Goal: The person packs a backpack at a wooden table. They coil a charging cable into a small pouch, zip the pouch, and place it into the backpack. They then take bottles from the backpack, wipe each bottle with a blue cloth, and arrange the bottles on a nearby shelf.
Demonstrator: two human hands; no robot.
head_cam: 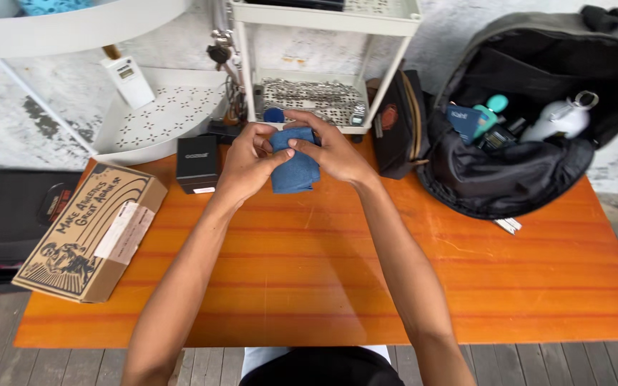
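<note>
Orange tabletop (323, 271) | blue folded cloth (296, 170) pinched shut between left hand (246, 166) and right hand (334, 151) grips | fold may be lost if thumbs slacken

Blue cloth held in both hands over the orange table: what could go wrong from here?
1. The blue cloth is pinched only by fingertips of the left hand and right hand; its folds might slip loose.
2. The hands work close to the white rack and the black box; a wide movement could knock either.
3. The open backpack holds loose items, including a white bottle, which might spill if bumped.
</note>
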